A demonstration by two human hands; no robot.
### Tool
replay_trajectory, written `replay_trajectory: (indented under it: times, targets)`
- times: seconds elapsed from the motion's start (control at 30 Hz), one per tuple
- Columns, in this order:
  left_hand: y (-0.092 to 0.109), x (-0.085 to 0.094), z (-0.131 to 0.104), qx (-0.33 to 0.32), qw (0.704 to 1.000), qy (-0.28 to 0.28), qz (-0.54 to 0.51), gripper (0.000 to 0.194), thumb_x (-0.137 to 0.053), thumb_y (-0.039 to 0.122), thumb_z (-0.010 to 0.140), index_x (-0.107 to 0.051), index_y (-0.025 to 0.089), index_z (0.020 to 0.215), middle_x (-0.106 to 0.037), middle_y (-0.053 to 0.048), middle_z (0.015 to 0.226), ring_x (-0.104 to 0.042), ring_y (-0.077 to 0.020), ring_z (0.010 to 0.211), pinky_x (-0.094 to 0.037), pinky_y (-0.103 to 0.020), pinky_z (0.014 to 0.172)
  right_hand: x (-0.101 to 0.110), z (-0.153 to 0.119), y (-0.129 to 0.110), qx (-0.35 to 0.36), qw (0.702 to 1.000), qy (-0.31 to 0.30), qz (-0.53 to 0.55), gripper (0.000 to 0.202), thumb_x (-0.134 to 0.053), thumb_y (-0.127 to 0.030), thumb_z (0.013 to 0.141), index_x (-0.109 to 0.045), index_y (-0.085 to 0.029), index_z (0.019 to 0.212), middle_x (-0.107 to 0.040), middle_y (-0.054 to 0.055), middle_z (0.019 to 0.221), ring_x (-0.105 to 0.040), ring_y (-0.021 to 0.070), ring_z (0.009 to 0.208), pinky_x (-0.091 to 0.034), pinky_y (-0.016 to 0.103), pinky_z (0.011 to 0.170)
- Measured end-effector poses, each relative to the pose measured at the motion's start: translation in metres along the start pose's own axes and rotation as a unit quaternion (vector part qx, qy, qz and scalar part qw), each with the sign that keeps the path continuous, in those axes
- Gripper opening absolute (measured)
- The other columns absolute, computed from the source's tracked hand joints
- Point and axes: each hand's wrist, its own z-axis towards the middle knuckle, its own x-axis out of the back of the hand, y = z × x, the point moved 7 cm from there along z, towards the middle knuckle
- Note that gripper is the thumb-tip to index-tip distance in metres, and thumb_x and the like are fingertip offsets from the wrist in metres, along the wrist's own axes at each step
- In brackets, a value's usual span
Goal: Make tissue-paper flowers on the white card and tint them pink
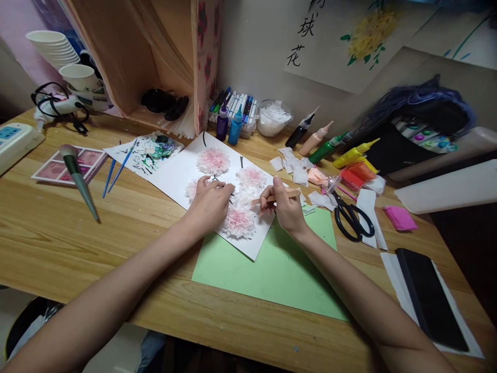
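A white sheet of paper [174, 178] lies at an angle on the table, partly over a green sheet [267, 274]. Several pink-and-white paper flowers stand on it, among them a top one [213, 161], a right one [251, 177] and a lower one [239, 221]. My left hand [212, 202] rests on the white sheet with bent, parted fingers, covering part of a flower. In my right hand [285, 207] is a thin wooden stick [277, 198], its tip touching or very close to white paper petals [244, 198] between the flowers.
Paper scraps [297, 168] and black scissors [353, 217] lie to the right, near a phone [430, 298]. Paint bottles [310, 140], markers [236, 109] and a bowl of white paper [275, 118] line the back. Brushes [120, 168] and a makeup palette [70, 165] are left.
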Motion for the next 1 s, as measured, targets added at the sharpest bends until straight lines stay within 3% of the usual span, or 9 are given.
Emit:
replay_trajectory:
  times: [0.23, 0.4, 0.5, 0.67, 0.77, 0.9, 1.0]
  targets:
    - [0.001, 0.0, 0.0, -0.005, 1.0, 0.004, 0.0, 0.034, -0.034, 0.007, 0.087, -0.062, 0.016, 0.104, -0.07, -0.012, 0.099, -0.059, -0.0245, 0.102, -0.026, -0.048, 0.102, 0.004, -0.014, -0.017, 0.159, 0.98, -0.048, -0.111, 0.063, -0.025, -0.051, 0.096, -0.053, -0.019, 0.05, -0.054, 0.001, 0.045, -0.051, 0.0106, 0.044, -0.04, 0.025, 0.047]
    - [0.001, 0.0, 0.0, -0.005, 1.0, 0.003, 0.0, 0.033, -0.034, 0.008, 0.087, -0.061, 0.016, 0.104, -0.07, -0.011, 0.098, -0.059, -0.0243, 0.103, -0.025, -0.048, 0.102, -0.005, -0.017, -0.024, 0.228, 0.957, -0.057, -0.168, 0.061, -0.022, -0.045, 0.098, -0.054, -0.019, 0.053, -0.056, 0.002, 0.049, -0.052, 0.0104, 0.046, -0.042, 0.025, 0.051]
    - [0.001, 0.0, 0.0, -0.001, 1.0, -0.001, 0.002, 0.033, -0.034, 0.008, 0.087, -0.061, 0.016, 0.104, -0.07, -0.011, 0.1, -0.059, -0.0242, 0.102, -0.025, -0.048, 0.102, -0.007, -0.013, -0.021, 0.2, 0.963, -0.041, -0.177, 0.061, -0.023, -0.045, 0.098, -0.051, -0.019, 0.05, -0.055, 0.001, 0.048, -0.053, 0.0101, 0.047, -0.041, 0.025, 0.051]
    - [0.003, 0.002, 0.0, -0.001, 1.0, -0.003, 0.002, 0.034, -0.034, 0.008, 0.086, -0.062, 0.016, 0.104, -0.069, -0.011, 0.099, -0.059, -0.0245, 0.101, -0.026, -0.048, 0.102, -0.008, 0.004, -0.014, 0.066, 0.989, 0.002, -0.135, 0.064, -0.029, -0.051, 0.096, -0.044, -0.02, 0.042, -0.05, -0.001, 0.041, -0.05, 0.0084, 0.041, -0.04, 0.023, 0.047]
    - [0.003, 0.002, 0.0, -0.001, 1.0, -0.004, 0.003, 0.034, -0.034, 0.008, 0.086, -0.061, 0.016, 0.104, -0.069, -0.012, 0.099, -0.059, -0.025, 0.101, -0.025, -0.048, 0.102, -0.01, 0.012, -0.016, 0.025, 0.993, 0.008, -0.111, 0.064, -0.032, -0.055, 0.094, -0.046, -0.019, 0.043, -0.046, -0.002, 0.035, -0.048, 0.0086, 0.036, -0.038, 0.023, 0.044]
    - [0.002, 0.001, 0.0, 0.0, 1.0, -0.004, -0.002, 0.034, -0.033, 0.008, 0.086, -0.062, 0.016, 0.103, -0.069, -0.012, 0.1, -0.059, -0.0248, 0.102, -0.026, -0.048, 0.102, -0.002, 0.01, -0.017, 0.026, 0.998, 0.008, -0.062, 0.064, -0.032, -0.058, 0.092, -0.048, -0.019, 0.044, -0.046, -0.002, 0.036, -0.046, 0.0084, 0.034, -0.036, 0.023, 0.04]
    - [0.001, 0.001, 0.0, -0.001, 1.0, 0.0, -0.005, 0.034, -0.033, 0.008, 0.087, -0.062, 0.016, 0.103, -0.069, -0.012, 0.1, -0.059, -0.0245, 0.102, -0.025, -0.048, 0.102, 0.009, -0.002, -0.022, 0.077, 0.995, 0.016, -0.061, 0.065, -0.028, -0.057, 0.094, -0.047, -0.019, 0.044, -0.046, -0.001, 0.039, -0.045, 0.0085, 0.036, -0.036, 0.023, 0.041]
